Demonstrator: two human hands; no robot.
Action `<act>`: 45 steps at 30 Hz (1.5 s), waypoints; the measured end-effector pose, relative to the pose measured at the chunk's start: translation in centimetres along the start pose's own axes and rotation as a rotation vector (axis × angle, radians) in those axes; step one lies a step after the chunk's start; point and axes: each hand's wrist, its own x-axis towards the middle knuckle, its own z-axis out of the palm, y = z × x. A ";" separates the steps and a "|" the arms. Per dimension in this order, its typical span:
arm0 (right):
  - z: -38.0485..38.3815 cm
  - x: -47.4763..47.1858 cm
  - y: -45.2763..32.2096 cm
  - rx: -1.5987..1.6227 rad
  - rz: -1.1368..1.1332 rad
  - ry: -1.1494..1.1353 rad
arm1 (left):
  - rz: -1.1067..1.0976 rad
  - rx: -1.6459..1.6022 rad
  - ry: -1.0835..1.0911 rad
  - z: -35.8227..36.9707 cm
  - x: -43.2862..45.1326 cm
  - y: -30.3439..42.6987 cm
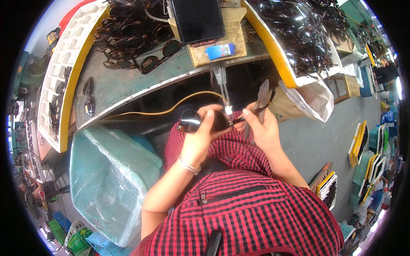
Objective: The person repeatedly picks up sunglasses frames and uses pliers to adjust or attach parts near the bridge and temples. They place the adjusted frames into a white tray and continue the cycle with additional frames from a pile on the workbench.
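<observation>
My left hand grips the front of a pair of dark sunglasses, the thumb lying between the two lenses. In my right hand are a dark temple arm and a grey metal hand tool, perhaps pliers; its other end shows below the fingers. The temple arm meets the sunglasses' front between my hands, beside the white-tipped end of a metal bench fixture. My fingers hide part of the joint, so I cannot tell whether it is fastened.
Tortoiseshell sunglasses crowd the green bench. A compartment tray stands left; a yellow-sided tray of temple arms stands right. A blue packet lies below a tablet. A lined basket and sack flank me.
</observation>
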 end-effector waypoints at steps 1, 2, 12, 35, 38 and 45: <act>0.0 0.1 -0.2 0.017 -0.010 0.004 | 0.004 -0.014 0.007 0.1 0.4 0.1; 0.1 0.2 -0.4 0.034 -0.020 0.008 | 0.000 -0.014 0.016 0.3 0.5 0.5; 0.2 0.1 -2.0 0.096 0.029 0.022 | -0.072 -0.052 0.072 0.6 1.1 2.2; -0.5 0.1 -1.3 0.301 0.098 -0.001 | -0.088 -0.086 -0.008 0.3 1.3 2.8; -0.4 0.1 -1.2 0.316 0.088 -0.012 | -0.094 -0.090 -0.009 -0.1 1.5 2.4; -0.6 0.1 -0.9 0.338 0.094 -0.019 | -0.100 -0.123 -0.014 -0.1 1.6 2.3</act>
